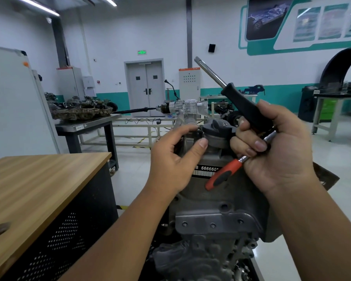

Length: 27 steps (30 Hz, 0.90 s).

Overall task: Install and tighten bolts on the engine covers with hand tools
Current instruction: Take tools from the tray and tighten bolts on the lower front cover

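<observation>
While the right hand (276, 151) grips it, the black-handled driver (245, 106) points up-left.

You have two hands in view: your left hand (176, 159) and your right hand (276, 155). You hold two tools: one black-handled driver (245, 106) and one orange-handled ratchet (221, 176). There is one engine (211, 230) with one black filler cap (218, 125). On its lower cover (215, 221) you can count three bolts, possibly more out of view.
</observation>
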Each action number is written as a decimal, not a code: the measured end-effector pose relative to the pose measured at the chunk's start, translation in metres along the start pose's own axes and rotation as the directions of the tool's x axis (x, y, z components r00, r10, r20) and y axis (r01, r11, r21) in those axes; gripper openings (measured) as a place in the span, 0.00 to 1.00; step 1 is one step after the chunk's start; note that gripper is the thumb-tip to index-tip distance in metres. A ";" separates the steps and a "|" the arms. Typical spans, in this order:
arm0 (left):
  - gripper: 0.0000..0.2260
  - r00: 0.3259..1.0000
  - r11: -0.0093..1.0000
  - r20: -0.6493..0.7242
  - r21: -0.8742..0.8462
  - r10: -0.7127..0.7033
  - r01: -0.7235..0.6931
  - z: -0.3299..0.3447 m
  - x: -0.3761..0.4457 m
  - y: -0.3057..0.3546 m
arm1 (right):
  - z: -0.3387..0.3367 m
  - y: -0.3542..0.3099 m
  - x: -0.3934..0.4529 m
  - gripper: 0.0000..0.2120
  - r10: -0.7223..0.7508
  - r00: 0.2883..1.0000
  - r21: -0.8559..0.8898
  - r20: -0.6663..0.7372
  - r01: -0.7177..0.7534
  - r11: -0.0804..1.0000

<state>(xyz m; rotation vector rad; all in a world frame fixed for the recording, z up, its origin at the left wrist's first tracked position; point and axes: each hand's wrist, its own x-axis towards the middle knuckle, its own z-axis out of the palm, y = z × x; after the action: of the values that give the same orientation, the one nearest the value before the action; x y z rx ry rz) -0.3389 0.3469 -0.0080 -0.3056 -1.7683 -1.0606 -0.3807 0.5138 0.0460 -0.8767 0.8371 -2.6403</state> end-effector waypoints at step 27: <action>0.15 0.993 0.998 0.110 0.064 -0.030 0.023 -0.006 0.006 -0.004 | 0.002 -0.009 -0.002 0.08 -0.063 0.987 0.006 -0.146 0.064 0.998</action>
<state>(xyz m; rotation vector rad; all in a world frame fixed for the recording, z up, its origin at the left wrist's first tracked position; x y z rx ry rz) -0.3406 0.3388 -0.0045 -0.3082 -1.9058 -1.0208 -0.3780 0.5212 0.0514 -0.7260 0.8409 -2.7895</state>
